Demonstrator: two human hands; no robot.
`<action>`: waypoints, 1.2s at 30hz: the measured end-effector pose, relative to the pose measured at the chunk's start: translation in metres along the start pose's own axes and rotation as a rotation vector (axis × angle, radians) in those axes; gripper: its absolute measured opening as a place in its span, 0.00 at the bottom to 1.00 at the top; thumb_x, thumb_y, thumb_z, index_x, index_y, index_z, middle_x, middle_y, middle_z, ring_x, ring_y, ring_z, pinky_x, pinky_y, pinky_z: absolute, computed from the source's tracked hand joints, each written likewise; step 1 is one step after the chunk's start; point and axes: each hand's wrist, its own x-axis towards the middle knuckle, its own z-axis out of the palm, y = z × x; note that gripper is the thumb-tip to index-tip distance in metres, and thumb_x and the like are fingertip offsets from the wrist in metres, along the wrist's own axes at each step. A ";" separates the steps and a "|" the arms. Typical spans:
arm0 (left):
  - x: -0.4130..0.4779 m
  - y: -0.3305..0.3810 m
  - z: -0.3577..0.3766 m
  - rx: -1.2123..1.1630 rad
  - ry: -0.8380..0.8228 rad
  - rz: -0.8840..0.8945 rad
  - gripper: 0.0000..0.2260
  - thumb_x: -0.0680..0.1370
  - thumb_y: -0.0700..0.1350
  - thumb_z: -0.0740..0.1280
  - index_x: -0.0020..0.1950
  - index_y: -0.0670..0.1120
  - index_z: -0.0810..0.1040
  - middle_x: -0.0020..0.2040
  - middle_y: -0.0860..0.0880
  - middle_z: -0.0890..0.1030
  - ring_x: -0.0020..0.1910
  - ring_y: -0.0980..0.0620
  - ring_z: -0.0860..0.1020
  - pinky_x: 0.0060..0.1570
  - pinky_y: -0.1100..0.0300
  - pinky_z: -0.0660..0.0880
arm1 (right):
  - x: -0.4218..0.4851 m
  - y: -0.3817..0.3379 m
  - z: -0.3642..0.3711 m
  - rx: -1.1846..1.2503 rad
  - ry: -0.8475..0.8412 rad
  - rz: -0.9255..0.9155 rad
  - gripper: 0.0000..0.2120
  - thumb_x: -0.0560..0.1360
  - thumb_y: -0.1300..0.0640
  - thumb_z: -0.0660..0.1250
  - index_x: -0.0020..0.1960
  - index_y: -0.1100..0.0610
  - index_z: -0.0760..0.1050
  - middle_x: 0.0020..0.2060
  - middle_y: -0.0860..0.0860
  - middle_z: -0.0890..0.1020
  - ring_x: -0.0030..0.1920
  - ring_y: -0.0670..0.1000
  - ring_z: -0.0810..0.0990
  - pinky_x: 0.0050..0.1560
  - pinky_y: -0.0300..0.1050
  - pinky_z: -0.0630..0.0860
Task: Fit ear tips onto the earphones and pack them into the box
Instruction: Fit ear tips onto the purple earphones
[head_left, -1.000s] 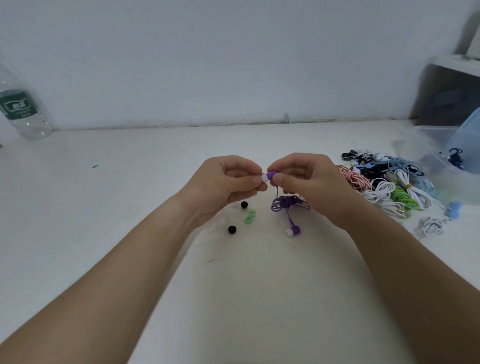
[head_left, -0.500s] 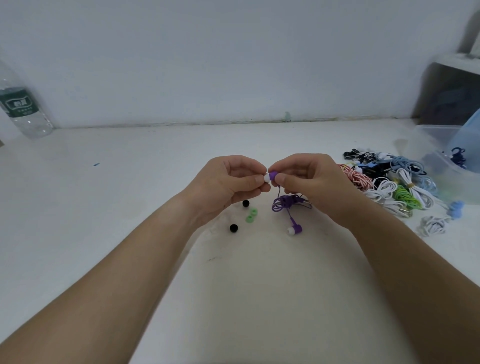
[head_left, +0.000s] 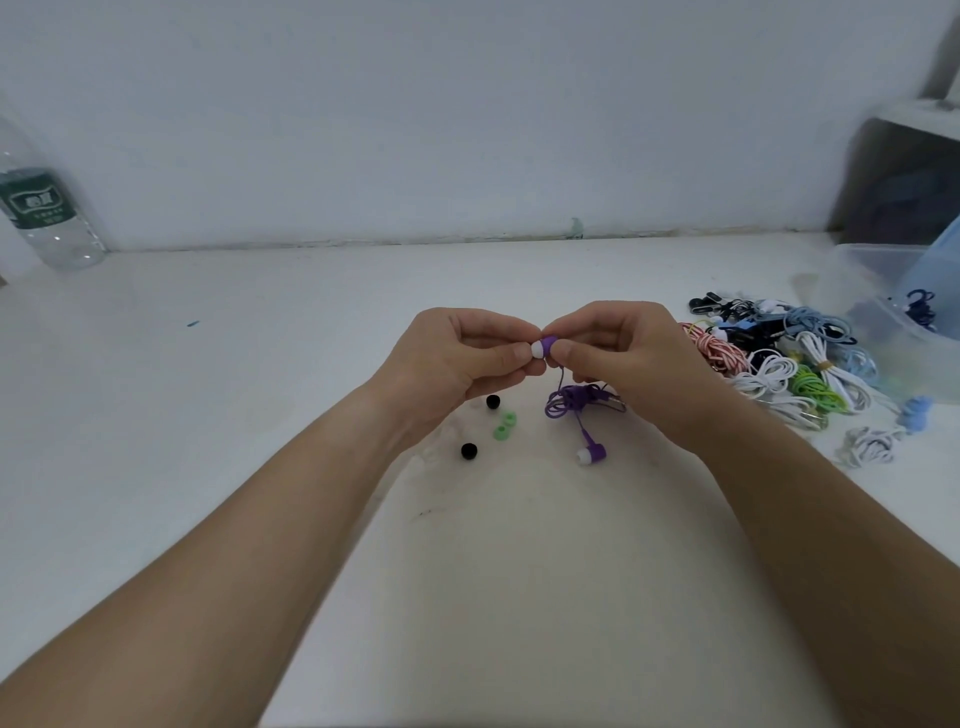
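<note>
- Grip: left hand (head_left: 457, 364) pinches white tip (head_left: 536, 350); right hand (head_left: 623, 358) pinches purple earbud (head_left: 549, 344); tip touches bud.
- Below grip: cable coil (head_left: 576, 400), second earbud (head_left: 592, 454).
- Far right of grip: box (head_left: 862, 280).

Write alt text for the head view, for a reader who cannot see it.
The left hand pinches a white tip against a purple earbud held by the right hand, above a white table. Its twin earbud, already tipped, lies below; spare tips lie left, coiled earphones and a clear box right.
</note>
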 end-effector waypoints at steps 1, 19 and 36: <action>0.000 0.000 0.000 -0.006 0.002 0.004 0.06 0.76 0.33 0.71 0.51 0.41 0.84 0.47 0.41 0.87 0.49 0.45 0.86 0.53 0.58 0.82 | 0.000 0.000 0.001 0.004 0.005 -0.001 0.05 0.76 0.65 0.71 0.48 0.57 0.84 0.42 0.58 0.87 0.43 0.51 0.83 0.45 0.41 0.79; 0.000 -0.001 0.002 -0.027 0.003 0.017 0.05 0.77 0.36 0.71 0.50 0.43 0.85 0.47 0.43 0.87 0.48 0.50 0.85 0.49 0.62 0.80 | -0.002 -0.001 0.002 0.085 0.031 0.092 0.05 0.77 0.62 0.71 0.51 0.55 0.85 0.42 0.55 0.87 0.40 0.52 0.80 0.47 0.48 0.77; 0.001 0.001 0.003 -0.047 0.015 0.035 0.07 0.76 0.35 0.71 0.54 0.39 0.84 0.47 0.41 0.86 0.48 0.48 0.85 0.52 0.60 0.81 | -0.002 -0.007 0.004 0.084 0.062 0.044 0.05 0.77 0.64 0.70 0.50 0.57 0.84 0.41 0.56 0.87 0.41 0.52 0.82 0.43 0.42 0.77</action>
